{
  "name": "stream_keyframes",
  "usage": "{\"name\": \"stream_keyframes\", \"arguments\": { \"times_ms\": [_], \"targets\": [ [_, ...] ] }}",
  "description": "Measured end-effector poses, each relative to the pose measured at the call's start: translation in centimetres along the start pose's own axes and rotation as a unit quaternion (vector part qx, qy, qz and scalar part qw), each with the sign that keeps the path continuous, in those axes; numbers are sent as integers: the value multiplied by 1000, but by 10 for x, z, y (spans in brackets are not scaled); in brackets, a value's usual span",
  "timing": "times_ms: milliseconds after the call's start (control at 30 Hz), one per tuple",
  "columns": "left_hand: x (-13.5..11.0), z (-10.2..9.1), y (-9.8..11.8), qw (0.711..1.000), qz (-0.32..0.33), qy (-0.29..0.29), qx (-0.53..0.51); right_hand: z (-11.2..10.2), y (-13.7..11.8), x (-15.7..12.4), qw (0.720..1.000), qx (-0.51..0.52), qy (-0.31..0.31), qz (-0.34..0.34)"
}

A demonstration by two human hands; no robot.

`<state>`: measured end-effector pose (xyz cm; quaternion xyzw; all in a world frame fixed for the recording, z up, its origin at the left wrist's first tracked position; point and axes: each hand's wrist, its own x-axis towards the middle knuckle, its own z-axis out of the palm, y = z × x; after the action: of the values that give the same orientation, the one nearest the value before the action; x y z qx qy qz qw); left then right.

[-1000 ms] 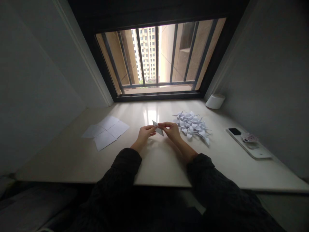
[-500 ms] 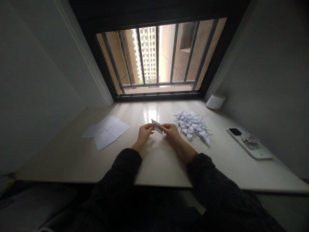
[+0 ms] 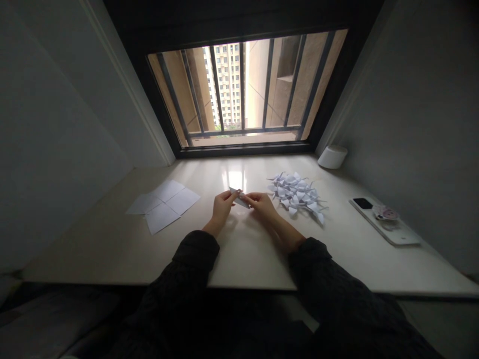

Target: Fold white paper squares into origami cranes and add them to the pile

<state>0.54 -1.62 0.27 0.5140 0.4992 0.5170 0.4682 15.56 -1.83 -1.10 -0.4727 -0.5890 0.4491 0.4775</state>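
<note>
A small folded piece of white paper (image 3: 244, 203) is pinched between my two hands, a little above the pale tabletop. My left hand (image 3: 223, 205) grips its left part with thumb and fingers. From the other side, my right hand (image 3: 263, 205) holds it with thumb and forefinger. The fingers cover much of the paper, so its exact folds cannot be made out. Just right of my right hand lies a pile of folded paper cranes (image 3: 297, 193). Over to the left, several flat white paper squares (image 3: 168, 202) overlap on the surface.
The white tabletop (image 3: 247, 264) ends in a front edge near my body. A white phone (image 3: 396, 232) with a round grip lies at the right. A white cylindrical object (image 3: 332, 157) stands by the right wall. A barred window (image 3: 243, 94) is behind.
The folded paper has turned and tipped lower between my hands. My fingers have shifted closer together on it. The view has moved slightly.
</note>
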Motion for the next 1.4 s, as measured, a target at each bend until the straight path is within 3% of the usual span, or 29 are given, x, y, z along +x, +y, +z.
{"name": "stream_keyframes", "arguments": {
  "times_ms": [133, 567, 933, 1267, 1400],
  "targets": [
    [-1, 1, 0, 1000, 7, -1, -4, 2, 0, -3, 1000, -7, -23, -2],
    [-1, 6, -1, 984, -74, 90, -134, 4, 4, 5, 996, 65, -45, 38],
    [2, 1, -5, 997, -41, -30, -54, 2, 6, 2, 997, 57, -14, 48],
    [13, -17, -3, 996, -48, 16, -79, 3, 1, 1, 997, 56, -31, 40],
    [12, -19, 0, 994, -68, 8, -89, 2, 1, 0, 997, 51, -34, 39]
  ]
}}
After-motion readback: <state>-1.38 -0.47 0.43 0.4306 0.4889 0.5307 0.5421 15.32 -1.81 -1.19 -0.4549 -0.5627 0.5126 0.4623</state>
